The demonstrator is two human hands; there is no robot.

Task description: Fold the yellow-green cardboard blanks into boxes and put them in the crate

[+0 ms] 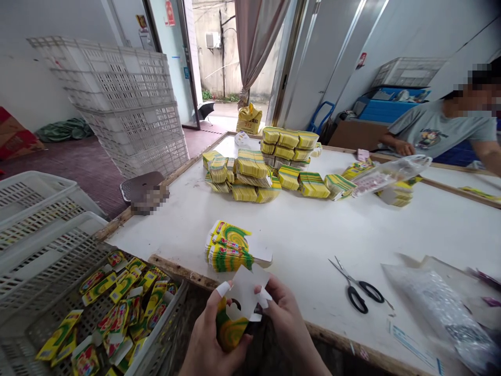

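Observation:
A small yellow-green printed carton point(231, 321) is between my hands at the table's near edge, its white inner flaps standing up. My left hand point(214, 331) is closed around its left side, thumb at the top and fingers beneath. My right hand point(282, 313) pinches a white flap on the right side. White tape or covering wraps the tips of both thumbs. Just beyond my hands lies a stack of flat printed cartons point(229, 248), fanned slightly. To the right on the white table point(301, 235) rest black-handled scissors point(358, 290), blades apart.
Bundles of flat cartons point(254, 167) are piled at the table's far side. A white crate point(156, 334) with folded cartons stands lower left, near stacked crates point(129, 104). Clear plastic bags point(450, 313) lie right. A co-worker point(438, 125) sits at the far right.

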